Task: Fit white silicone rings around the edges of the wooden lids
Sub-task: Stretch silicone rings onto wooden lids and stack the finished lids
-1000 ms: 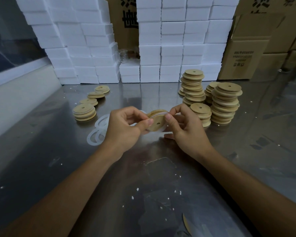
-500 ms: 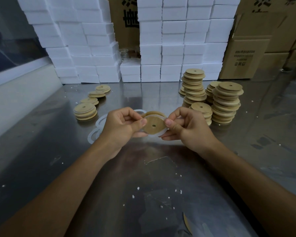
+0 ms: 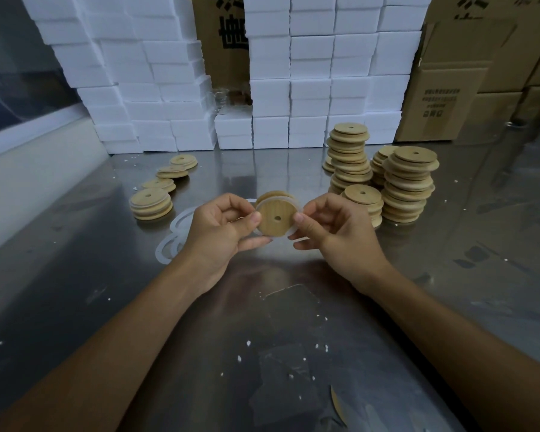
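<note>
Wooden round lid with a small centre hole (image 3: 275,218) sits upright between your two hands, above the grey metal tabletop (image 3: 293,322), its flat face toward you. Your left hand (image 3: 222,232) pinches its left edge with thumb and curled fingers; your right hand (image 3: 334,232) pinches the right edge the same way. A thin white silicone ring (image 3: 296,204) already runs along the top and right of the rim and shows again at the lower right; whether it is seated all the way round cannot be told, as your fingers cover both sides. Judgement: this lid is nearly fitted, with a last press round the edge left.

Done so far, as it appears: four short piles of round wooden lids (image 3: 152,204) to your left, which look like the finished ones, though no ring can be made out on them. Left to do: the tall stacks of bare wooden lids (image 3: 407,185) to your right, clearly the larger share. Loose white rings (image 3: 172,241) lie flat on the tabletop just beside your left hand, partly hidden by it. White foam blocks (image 3: 325,73) and brown cartons (image 3: 443,101) stand along the back.
</note>
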The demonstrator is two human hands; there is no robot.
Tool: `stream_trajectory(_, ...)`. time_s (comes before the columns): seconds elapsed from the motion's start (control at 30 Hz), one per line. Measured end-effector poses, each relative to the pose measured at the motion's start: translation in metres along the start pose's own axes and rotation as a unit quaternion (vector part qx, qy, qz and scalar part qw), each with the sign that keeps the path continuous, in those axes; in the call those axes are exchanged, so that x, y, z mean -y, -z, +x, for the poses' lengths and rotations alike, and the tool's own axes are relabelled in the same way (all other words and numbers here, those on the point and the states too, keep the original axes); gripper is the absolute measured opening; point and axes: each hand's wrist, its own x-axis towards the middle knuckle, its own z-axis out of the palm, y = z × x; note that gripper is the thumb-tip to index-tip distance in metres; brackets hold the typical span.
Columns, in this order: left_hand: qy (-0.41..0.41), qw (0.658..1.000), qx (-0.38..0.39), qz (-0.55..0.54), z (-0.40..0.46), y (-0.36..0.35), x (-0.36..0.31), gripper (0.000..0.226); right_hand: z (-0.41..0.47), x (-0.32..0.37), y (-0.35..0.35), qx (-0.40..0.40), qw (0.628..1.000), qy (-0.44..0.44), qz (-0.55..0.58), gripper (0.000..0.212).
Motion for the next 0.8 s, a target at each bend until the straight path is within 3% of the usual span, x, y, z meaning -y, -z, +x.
stream_trajectory(0.17, -0.152, 0.97, -0.048, 0.185, -0.003, -0.007, 0.001, 0.022, 0.001, -0.003, -0.001, -0.032, 0.976, 0.123, -0.177, 0.005)
stream_trajectory(0.3, -0.261, 0.929, -0.035, 0.26, -0.009, -0.016, -0.001, 0.015, 0.001, -0.004, -0.003, -0.043, 0.956, 0.175, -0.233, 0.003)
stream_trajectory(0.53, -0.26, 0.929, -0.057, 0.257, -0.01, -0.019, -0.002, 0.007, 0.0, -0.007, -0.006, -0.056, 0.981, 0.122, -0.141, 0.007)
stream_trajectory(0.8, -0.221, 0.943, -0.05, 0.244, -0.007, -0.015, 0.002, 0.012, 0.004, -0.008, 0.0, -0.039, 0.99, 0.077, -0.111, 0.013)
